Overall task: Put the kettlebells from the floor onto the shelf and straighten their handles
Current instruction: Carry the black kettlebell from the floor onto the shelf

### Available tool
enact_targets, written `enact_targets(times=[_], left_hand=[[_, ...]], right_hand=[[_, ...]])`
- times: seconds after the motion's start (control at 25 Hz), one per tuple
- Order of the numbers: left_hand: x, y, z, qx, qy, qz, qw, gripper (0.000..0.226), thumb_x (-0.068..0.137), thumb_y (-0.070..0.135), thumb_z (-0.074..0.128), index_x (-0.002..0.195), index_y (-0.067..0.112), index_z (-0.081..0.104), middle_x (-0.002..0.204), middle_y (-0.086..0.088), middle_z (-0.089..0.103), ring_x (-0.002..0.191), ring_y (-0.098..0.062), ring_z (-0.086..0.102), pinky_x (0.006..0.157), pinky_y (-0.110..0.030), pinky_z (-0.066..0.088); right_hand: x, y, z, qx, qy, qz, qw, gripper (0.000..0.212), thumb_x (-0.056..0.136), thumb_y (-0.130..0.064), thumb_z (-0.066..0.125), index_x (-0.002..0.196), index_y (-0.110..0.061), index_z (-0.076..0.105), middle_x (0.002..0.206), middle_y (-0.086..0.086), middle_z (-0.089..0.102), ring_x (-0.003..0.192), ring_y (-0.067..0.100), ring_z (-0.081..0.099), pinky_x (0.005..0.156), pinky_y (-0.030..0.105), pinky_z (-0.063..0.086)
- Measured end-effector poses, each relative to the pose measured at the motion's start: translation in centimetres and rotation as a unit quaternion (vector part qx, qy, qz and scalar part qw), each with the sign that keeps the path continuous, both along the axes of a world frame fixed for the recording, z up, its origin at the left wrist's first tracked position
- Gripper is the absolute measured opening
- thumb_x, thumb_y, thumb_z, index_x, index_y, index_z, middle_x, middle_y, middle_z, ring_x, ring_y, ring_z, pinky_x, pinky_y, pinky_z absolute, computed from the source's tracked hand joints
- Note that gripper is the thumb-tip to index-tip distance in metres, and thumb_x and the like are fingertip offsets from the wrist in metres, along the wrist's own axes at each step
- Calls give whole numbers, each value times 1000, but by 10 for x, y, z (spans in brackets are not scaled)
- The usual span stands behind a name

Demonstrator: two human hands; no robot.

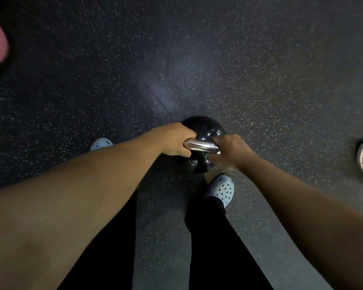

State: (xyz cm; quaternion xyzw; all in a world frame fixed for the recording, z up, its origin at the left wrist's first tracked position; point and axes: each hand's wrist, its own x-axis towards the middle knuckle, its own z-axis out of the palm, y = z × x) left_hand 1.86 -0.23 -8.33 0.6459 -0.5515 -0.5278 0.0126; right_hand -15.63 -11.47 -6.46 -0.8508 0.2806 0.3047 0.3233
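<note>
Both hands, the left hand (177, 141) and right hand (228, 151), have fingers curled shut around opposite ends of the glossy black kettlebell's (203, 130) chrome handle (199, 145), which runs left-right between them above the speckled dark rubber floor (260, 80), no shelf in view.

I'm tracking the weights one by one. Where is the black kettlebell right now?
In the head view, the kettlebell sits just below centre, over the dark speckled floor, with the left hand and right hand both gripping its silver handle, ahead of the person's light clogs.

The round black kettlebell (203, 130) looks glossy and smooth, its silver metal handle (199, 146) polished; the dark speckled rubber floor (260, 80) looks matt and grainy.
</note>
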Motion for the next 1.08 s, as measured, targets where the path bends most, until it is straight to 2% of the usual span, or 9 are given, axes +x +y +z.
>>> enact_targets(times=[0.12, 0.28, 0.44, 0.6, 0.72, 0.8, 0.88, 0.96, 1.08], left_hand=[[28, 10, 35, -14, 24, 90, 996, 12, 70, 33, 69, 67, 27, 59, 61, 7, 60, 52, -7, 56, 48, -24, 35], [98, 26, 87, -39, 11, 186, 982, 16, 66, 34, 66, 56, 27, 56, 50, 8, 57, 45, -5, 55, 45, -23, 38], [194, 53, 131, -51, -19, 230, 972, 19, 65, 36, 64, 54, 28, 51, 53, 7, 55, 52, -8, 57, 47, -25, 39], [309, 84, 179, -69, -55, 247, 965, 21, 72, 34, 63, 58, 27, 50, 61, 7, 55, 52, -7, 53, 44, -25, 32], [400, 100, 215, -102, -106, 275, 950, 21, 73, 38, 63, 60, 30, 49, 64, 9, 54, 54, -6, 51, 45, -26, 31], [457, 108, 235, -118, -135, 287, 941, 22, 74, 37, 64, 60, 33, 48, 64, 10, 54, 54, -4, 51, 46, -27, 31], [516, 118, 249, -121, -170, 303, 930, 23, 74, 35, 65, 60, 33, 47, 64, 11, 54, 55, -2, 50, 46, -26, 31], [576, 127, 257, -131, -199, 318, 918, 26, 75, 32, 66, 60, 32, 44, 63, 11, 52, 54, -4, 50, 46, -25, 31], [660, 133, 262, -134, -229, 312, 912, 16, 75, 28, 68, 70, 30, 52, 69, 9, 57, 63, -16, 58, 53, -26, 35]], right_hand=[[40, -5, 45, 3, -19, 0, 1000, 16, 73, -28, 68, 81, -13, 66, 75, 5, 67, 69, 23, 62, 60, 28, 45], [131, -2, 101, -29, -49, 66, 996, 19, 69, -29, 66, 72, -11, 64, 66, 6, 65, 62, 26, 61, 55, 28, 43], [241, 16, 142, -71, -85, 124, 986, 21, 69, -32, 66, 74, -11, 66, 71, 10, 70, 66, 32, 65, 60, 37, 53], [360, 40, 184, -81, -116, 135, 981, 19, 71, -36, 63, 72, -18, 65, 68, 3, 70, 64, 26, 66, 56, 35, 53], [458, 47, 213, -78, -145, 142, 976, 19, 70, -40, 59, 60, -31, 47, 59, -7, 59, 57, 21, 61, 49, 27, 42], [522, 50, 230, -85, -173, 149, 970, 23, 69, -38, 61, 57, -33, 41, 54, -9, 51, 53, 18, 55, 46, 24, 33], [588, 55, 242, -94, -197, 174, 960, 17, 68, -37, 61, 60, -30, 48, 57, -7, 55, 55, 19, 57, 48, 25, 34], [654, 60, 247, -94, -221, 189, 952, 12, 69, -36, 62, 69, -24, 58, 64, -4, 62, 60, 22, 62, 51, 30, 43], [744, 66, 250, -84, -238, 190, 949, 15, 70, -33, 62, 80, -22, 65, 73, -2, 68, 67, 23, 66, 59, 33, 53]])
